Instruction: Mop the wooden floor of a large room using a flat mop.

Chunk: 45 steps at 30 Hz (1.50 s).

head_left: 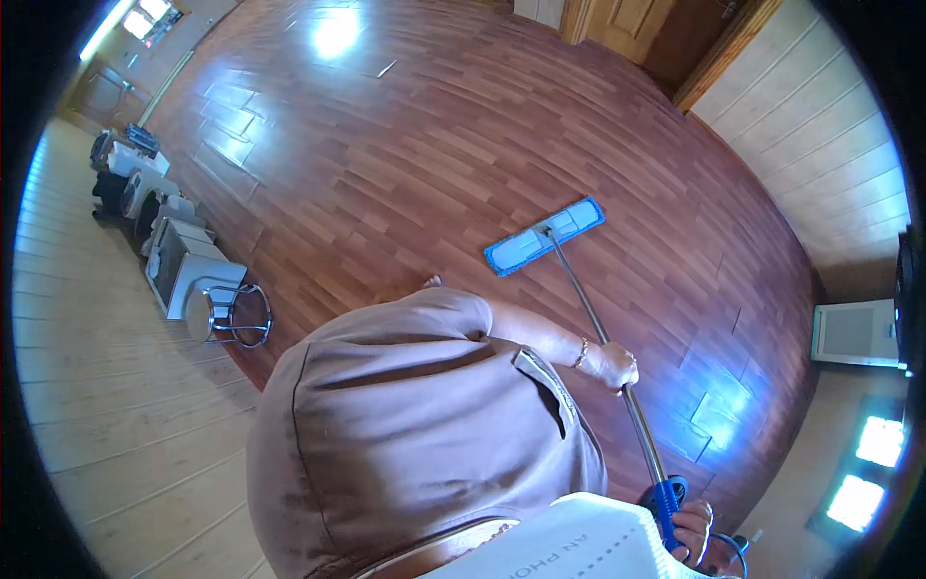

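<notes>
A flat mop with a blue-fringed, light blue rectangular head (545,235) rests on the wood-plank floor ahead of me. Its silver pole (579,289) slants from the middle of the head down to the right, toward my body. My left hand (614,368), with a bracelet at the wrist, is closed around the pole partway along it. Nearer to me, at the lower edge, my right hand (693,533) grips the blue upper end of the handle (664,507). Some of its fingers are cut off from sight. My brown shirt (415,415) fills the lower middle.
Along the left wall stand a round stool with metal legs (234,315), a white cabinet (198,261) and several piled things. A white cabinet (857,331) is against the right side. An open doorway (690,43) lies far right. Some floor planks (227,145) look lifted.
</notes>
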{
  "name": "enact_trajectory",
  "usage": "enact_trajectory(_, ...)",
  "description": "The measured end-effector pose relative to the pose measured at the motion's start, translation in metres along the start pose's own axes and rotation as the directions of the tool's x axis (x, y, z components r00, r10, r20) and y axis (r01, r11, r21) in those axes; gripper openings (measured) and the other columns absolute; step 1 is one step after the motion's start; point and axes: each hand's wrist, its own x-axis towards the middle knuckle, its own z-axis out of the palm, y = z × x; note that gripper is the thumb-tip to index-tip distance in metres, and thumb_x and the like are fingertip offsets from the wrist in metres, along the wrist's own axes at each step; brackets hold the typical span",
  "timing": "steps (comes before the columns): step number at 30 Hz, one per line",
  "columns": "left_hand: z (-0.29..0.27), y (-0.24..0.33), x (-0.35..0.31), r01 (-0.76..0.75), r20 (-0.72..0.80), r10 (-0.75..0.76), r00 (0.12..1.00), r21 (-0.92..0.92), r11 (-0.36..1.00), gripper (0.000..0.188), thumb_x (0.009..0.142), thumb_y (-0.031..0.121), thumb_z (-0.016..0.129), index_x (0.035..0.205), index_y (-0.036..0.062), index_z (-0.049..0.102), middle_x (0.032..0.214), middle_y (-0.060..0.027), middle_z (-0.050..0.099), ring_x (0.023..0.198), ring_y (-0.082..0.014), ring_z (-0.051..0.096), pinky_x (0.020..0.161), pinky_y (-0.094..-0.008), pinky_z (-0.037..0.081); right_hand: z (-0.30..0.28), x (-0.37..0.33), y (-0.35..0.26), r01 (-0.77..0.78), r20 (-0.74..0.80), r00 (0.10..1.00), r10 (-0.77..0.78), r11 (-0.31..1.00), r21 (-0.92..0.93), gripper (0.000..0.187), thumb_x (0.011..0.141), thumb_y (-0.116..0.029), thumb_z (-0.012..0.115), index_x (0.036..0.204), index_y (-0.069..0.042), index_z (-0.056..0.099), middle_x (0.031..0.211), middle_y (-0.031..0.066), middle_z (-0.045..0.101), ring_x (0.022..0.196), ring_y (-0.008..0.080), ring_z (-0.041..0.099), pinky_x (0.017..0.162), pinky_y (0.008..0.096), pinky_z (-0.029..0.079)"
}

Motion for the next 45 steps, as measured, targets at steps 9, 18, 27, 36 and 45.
enact_trajectory(9,-0.064,-0.147,-0.042,0.139,-0.156,-0.115,0.981,0.154,0.978,0.011,0.063,0.021,0.068,0.073,0.0159,0.067,0.074,-0.0097,0.066,0.077,-0.0321,0.067,0.063,-0.0464,0.053,0.152,0.090,0.063,-0.109,-0.324,0.932,0.162,0.978,0.175,0.037,0.089,-0.031,0.053,0.066,-0.001,0.050,0.065,0.0176,0.058,0.062,0.0310,0.056,0.064,0.0435,0.046)
enact_trajectory(18,-0.129,-0.280,-0.150,0.393,-0.412,-0.289,0.864,0.194,0.899,0.013,0.064,0.019,0.068,0.068,0.0136,0.057,0.076,-0.0077,0.061,0.080,-0.0310,0.063,0.060,-0.0455,0.053,0.286,0.151,0.119,-0.285,-0.051,0.947,0.318,0.902,0.324,0.018,0.080,-0.015,0.058,0.070,-0.001,0.055,0.081,0.0180,0.063,0.087,0.0328,0.062,0.077,0.0420,0.049)
enact_trajectory(27,-0.168,-0.368,-0.304,0.695,-0.568,-0.567,0.597,0.012,0.719,0.005,0.074,0.015,0.059,0.073,0.0127,0.054,0.078,-0.0063,0.059,0.086,-0.0293,0.061,0.065,-0.0453,0.050,0.402,0.222,0.154,-0.332,0.480,0.861,0.165,0.898,0.288,0.012,0.075,-0.003,0.063,0.086,-0.003,0.067,0.111,0.0192,0.065,0.112,0.0349,0.058,0.096,0.0420,0.045)
enact_trajectory(36,-0.144,-0.350,-0.433,0.875,-0.584,-0.785,0.207,-0.249,0.416,0.010,0.072,0.012,0.063,0.081,0.0140,0.060,0.094,-0.0028,0.062,0.104,-0.0263,0.057,0.074,-0.0466,0.049,0.467,0.262,0.158,-0.538,0.818,0.575,-0.019,0.744,0.395,0.012,0.078,-0.003,0.061,0.089,-0.003,0.067,0.122,0.0168,0.060,0.117,0.0273,0.055,0.099,0.0385,0.041)
enact_trajectory(45,-0.060,-0.289,-0.483,0.874,-0.512,-0.831,-0.216,-0.481,0.070,0.013,0.074,0.016,0.065,0.087,0.0176,0.063,0.100,-0.0027,0.062,0.110,-0.0252,0.056,0.078,-0.0469,0.049,0.495,0.276,0.162,-0.487,0.862,0.384,-0.331,0.721,0.494,0.010,0.078,-0.002,0.061,0.086,-0.001,0.065,0.118,0.0148,0.062,0.107,0.0238,0.060,0.092,0.0340,0.045)
